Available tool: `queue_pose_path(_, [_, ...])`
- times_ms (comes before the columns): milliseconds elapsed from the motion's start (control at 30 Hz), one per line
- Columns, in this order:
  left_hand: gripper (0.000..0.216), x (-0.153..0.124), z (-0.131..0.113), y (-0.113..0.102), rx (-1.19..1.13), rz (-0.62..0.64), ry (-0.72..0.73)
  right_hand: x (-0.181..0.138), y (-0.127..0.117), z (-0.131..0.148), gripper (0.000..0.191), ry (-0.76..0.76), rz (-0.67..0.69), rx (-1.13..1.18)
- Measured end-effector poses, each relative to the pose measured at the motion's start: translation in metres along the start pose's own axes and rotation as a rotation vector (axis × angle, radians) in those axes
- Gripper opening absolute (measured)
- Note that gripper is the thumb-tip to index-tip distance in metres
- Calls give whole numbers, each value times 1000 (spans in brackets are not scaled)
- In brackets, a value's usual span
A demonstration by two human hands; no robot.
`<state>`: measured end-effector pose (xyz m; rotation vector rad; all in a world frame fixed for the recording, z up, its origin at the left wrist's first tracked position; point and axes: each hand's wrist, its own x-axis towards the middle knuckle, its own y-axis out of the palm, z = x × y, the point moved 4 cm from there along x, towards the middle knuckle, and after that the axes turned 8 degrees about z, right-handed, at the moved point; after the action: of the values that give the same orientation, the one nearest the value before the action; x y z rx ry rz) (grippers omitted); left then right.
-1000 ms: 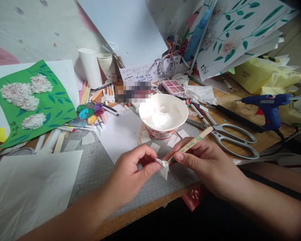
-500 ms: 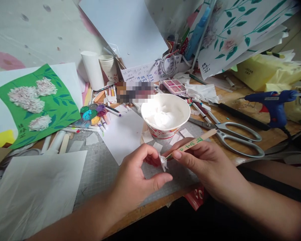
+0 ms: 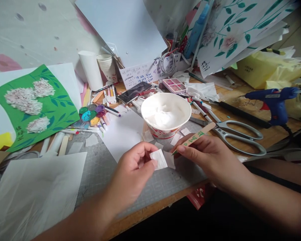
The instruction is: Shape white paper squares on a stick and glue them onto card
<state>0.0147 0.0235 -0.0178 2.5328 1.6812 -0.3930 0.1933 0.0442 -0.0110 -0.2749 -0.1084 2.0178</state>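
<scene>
My left hand (image 3: pixel 132 170) pinches a small white square of tissue paper (image 3: pixel 158 159) just above the grey cutting mat (image 3: pixel 100 167). My right hand (image 3: pixel 210 157) is closed round a wooden stick with green marks (image 3: pixel 194 138), whose lower tip rests near a second white paper square (image 3: pixel 169 159) on the mat. A white paper bowl (image 3: pixel 166 115) filled with crumpled white tissue stands right behind both hands. Several more small paper squares lie around the bowl's base.
Large steel scissors (image 3: pixel 238 135) lie right of the bowl, with a blue glue gun (image 3: pixel 276 100) beyond. A green card with white paper flowers (image 3: pixel 32 103) lies at left, a paint palette (image 3: pixel 90 115), markers, a phone (image 3: pixel 134 93) and paper cups (image 3: pixel 92 68) behind. White sheets (image 3: pixel 32 194) cover the near left.
The crumpled tissue piece that both hands worked on the stick's tip is off the stick. My left hand now holds a flat white square, and the stick's tip has moved slightly right.
</scene>
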Motion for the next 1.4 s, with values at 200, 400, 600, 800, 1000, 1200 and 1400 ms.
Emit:
queue_pose_path(200, [15, 2, 1, 2, -299, 46, -16, -7, -6, 10, 11, -176, -7, -337])
queue_pose_path(400, [3, 0, -2, 8, -451, 127, -14, -20, -9, 23, 7, -351, -54, -157])
queue_pose_path(600, [9, 1, -3, 12, -583, 173, -32, -23, -6, 22, 8, -287, -52, -3])
queue_pose_path(800, [8, 0, 0, 13, -680, 121, -53, -23, 0, 24, 9, -376, -18, 49])
queue_pose_path(1000, [11, -3, -4, 18, -732, 224, -37, -22, 6, 28, 18, -392, 30, 137])
queue_pose_path(1200, [13, -4, -1, 19, -748, 272, -24, -22, 11, 31, 26, -400, 82, 236])
queue_pose_path(1400, [13, -5, 1, 18, -736, 100, -7, -22, 9, 30, 19, -406, 49, 146])
